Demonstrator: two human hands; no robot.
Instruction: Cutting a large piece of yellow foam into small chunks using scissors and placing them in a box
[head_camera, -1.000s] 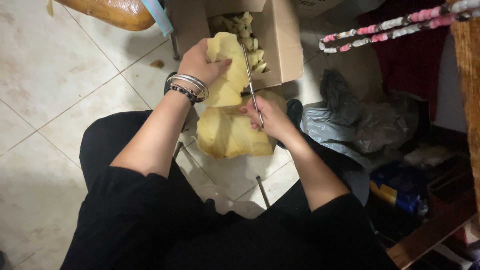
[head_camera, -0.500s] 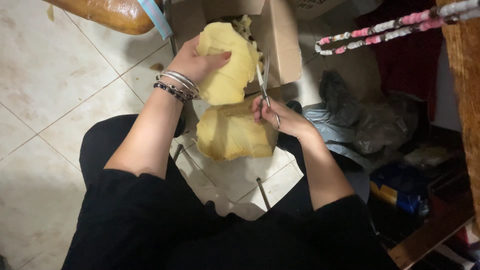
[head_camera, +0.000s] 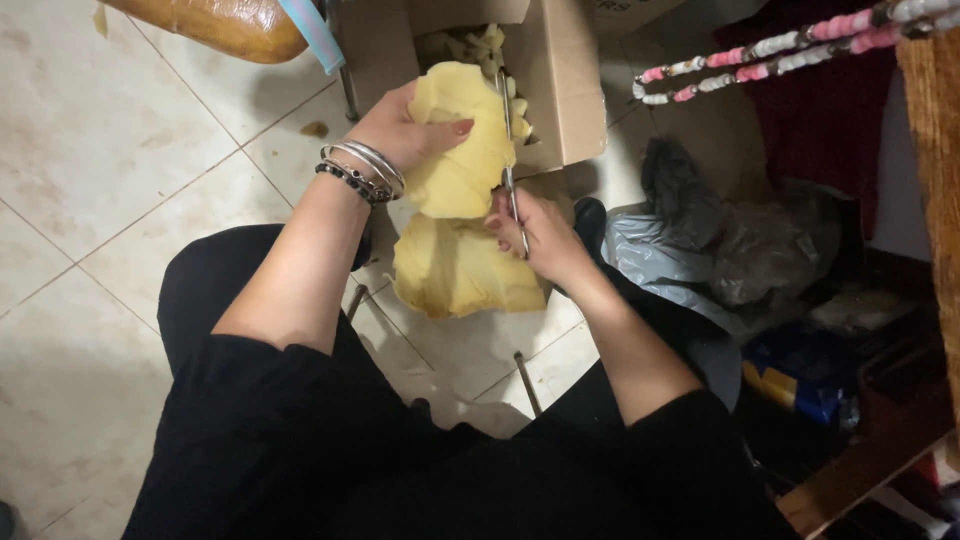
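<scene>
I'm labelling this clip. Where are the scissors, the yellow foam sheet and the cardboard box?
scissors (head_camera: 506, 130): head view, on the thin metal blades.
yellow foam sheet (head_camera: 462, 165): head view, on its middle.
cardboard box (head_camera: 555, 85): head view, on its right flap.

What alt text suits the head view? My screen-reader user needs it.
A person's left hand holds a floppy yellow foam sheet while the right hand cuts it with metal scissors above an open brown cardboard box of foam scraps on a tiled floor.

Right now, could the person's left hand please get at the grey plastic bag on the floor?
Probably not readily: the left hand grips the yellow foam piece, and the right hand with its scissors lies between it and the grey plastic bag.
</scene>
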